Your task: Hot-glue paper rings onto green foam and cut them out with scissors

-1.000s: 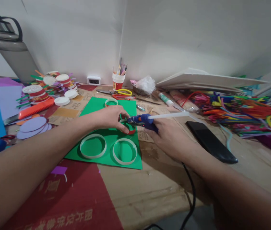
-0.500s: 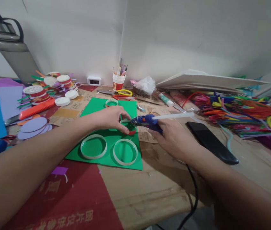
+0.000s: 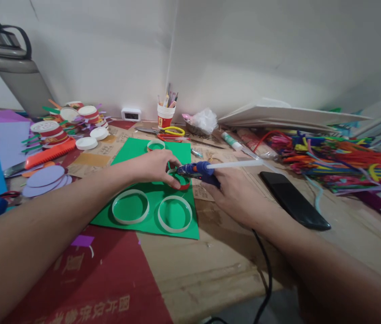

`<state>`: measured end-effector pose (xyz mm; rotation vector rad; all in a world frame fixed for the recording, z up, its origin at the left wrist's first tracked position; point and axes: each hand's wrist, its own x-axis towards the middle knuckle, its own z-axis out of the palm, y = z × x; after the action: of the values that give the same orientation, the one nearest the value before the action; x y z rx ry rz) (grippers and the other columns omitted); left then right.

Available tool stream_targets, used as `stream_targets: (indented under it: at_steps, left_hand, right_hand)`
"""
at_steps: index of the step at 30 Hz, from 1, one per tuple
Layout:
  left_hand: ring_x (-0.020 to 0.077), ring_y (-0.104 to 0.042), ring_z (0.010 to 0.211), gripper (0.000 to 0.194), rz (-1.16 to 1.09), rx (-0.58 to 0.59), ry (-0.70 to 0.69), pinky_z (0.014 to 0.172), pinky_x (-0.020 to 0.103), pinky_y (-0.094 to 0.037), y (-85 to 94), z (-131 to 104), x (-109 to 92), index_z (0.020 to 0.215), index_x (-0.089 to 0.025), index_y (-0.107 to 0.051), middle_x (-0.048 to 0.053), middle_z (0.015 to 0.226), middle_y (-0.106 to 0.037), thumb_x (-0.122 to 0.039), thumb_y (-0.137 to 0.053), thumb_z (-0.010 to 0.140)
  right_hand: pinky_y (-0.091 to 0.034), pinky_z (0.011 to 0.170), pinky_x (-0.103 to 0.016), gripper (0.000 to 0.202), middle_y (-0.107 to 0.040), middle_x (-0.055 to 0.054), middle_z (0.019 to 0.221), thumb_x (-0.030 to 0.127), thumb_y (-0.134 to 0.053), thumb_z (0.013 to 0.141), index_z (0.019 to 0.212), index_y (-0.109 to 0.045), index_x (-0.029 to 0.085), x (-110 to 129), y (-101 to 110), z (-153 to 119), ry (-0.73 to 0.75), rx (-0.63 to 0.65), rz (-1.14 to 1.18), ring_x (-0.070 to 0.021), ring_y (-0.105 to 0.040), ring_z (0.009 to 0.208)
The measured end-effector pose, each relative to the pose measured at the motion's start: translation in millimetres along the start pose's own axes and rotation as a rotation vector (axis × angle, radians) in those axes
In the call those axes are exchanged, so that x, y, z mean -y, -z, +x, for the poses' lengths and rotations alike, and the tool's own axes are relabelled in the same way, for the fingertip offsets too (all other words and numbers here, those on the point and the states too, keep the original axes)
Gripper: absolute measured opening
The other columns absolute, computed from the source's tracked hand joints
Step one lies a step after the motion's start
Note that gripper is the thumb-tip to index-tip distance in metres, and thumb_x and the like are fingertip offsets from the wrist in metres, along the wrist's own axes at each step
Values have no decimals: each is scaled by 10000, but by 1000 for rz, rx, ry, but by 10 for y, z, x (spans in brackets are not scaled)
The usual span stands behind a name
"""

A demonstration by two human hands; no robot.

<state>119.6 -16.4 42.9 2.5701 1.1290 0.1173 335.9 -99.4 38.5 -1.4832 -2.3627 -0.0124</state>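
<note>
The glue gun (image 3: pixel 201 169) points left, lying crosswise

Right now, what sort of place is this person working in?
Probably a craft workspace: the right hand holds what looks like a glue gun, pale rings stand on a green sheet, and bundles of colorful pipe-cleaner-like strips lie at the right.
</note>
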Motion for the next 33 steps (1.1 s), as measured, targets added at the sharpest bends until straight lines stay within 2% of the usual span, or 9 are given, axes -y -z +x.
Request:
stream_targets:
  at_steps: [6, 13, 24, 29, 33]
  left_hand:
    - [196, -573, 879, 533, 11, 4, 10, 695, 256, -391, 8, -6, -6, 1088, -220, -697, 37, 966, -614, -561, -745, 681]
    - [205, -577, 906, 596, -10, -5, 10, 744, 269, -404, 5, -6, -1, 1173, -228, -685, 46, 1007, -625, -547, -761, 675]
    - [203, -573, 889, 537, 6, -3, 7, 722, 266, -393, 7, -1, -2, 1091, -198, -688, 53, 996, -621, -537, -761, 680]
    - [201, -576, 852, 533, -9, 13, 7, 700, 268, -391, 17, -7, -6, 1073, -203, -707, 40, 948, -638, -563, -739, 681]
    - [198, -577, 876, 580, -21, 9, 19, 711, 259, -399, 8, -7, 4, 1133, -220, -696, 36, 987, -634, -564, -747, 669]
  right_hand:
    - [-478, 746, -350, 192, -719, -129, 975, 215, -517, 905, 1037, -648, 167, -49, -13, -3, -12, -1, -25, -257, -648, 883]
    - [-458, 726, -325, 154, -715, -114, 945, 215, -524, 898, 985, -642, 171, -47, 49, -41, -21, 12, -42, -247, -640, 864]
    - [-476, 750, -338, 186, -717, -110, 973, 213, -518, 907, 1035, -646, 170, -3, -57, -4, 19, -17, 59, -248, -648, 882]
    - [-475, 769, -337, 180, -716, -133, 974, 214, -518, 918, 1011, -655, 143, -41, -32, -4, -26, 12, 34, -255, -652, 903]
    - [-473, 798, -346, 176, -714, -139, 1000, 201, -546, 899, 1021, -654, 134, -83, 0, -27, -22, 0, 6, -267, -647, 940]
